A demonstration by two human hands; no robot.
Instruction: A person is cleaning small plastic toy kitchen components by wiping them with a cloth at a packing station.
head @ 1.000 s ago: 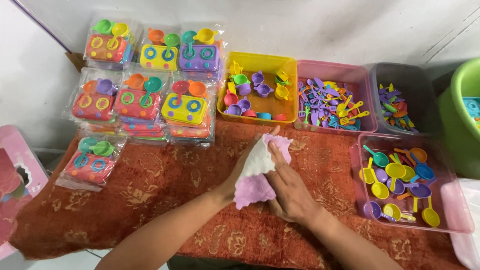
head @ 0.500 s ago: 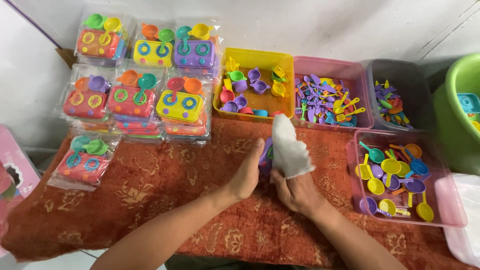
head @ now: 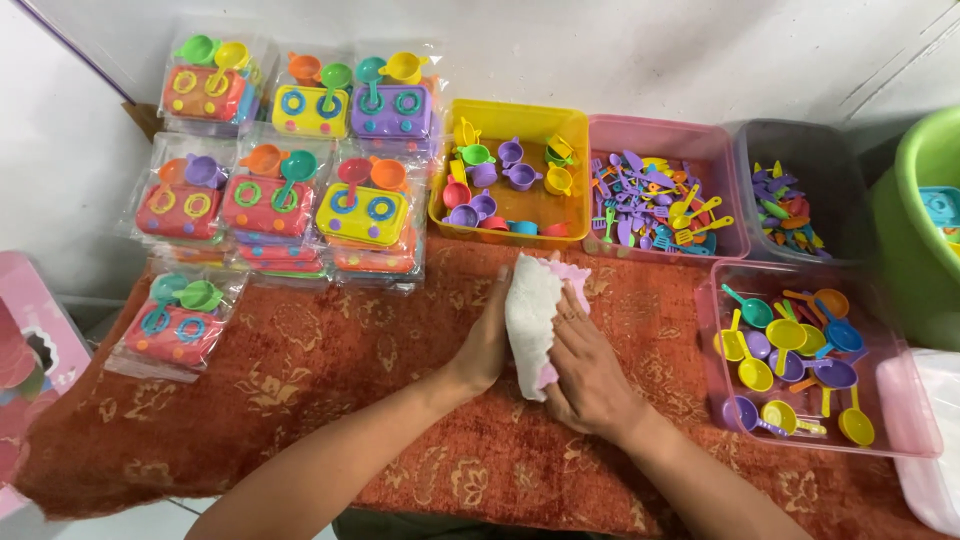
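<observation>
My left hand and my right hand press together from both sides on a white cloth, which wraps a pink and purple plastic piece whose edge shows at the top and bottom. Both hands rest low over the red patterned tablecloth, just in front of the yellow tub. What lies inside the cloth is mostly hidden.
Packed toy stove sets are stacked at the back left. A yellow tub of toy cups, a pink tub of utensils, a grey tub, a pink tub of toy pans and a green basin stand right.
The cloth stood upright between my hands half a second ago; now it lies lower, folded over the plastic piece, with both hands closed around it nearer the table.
</observation>
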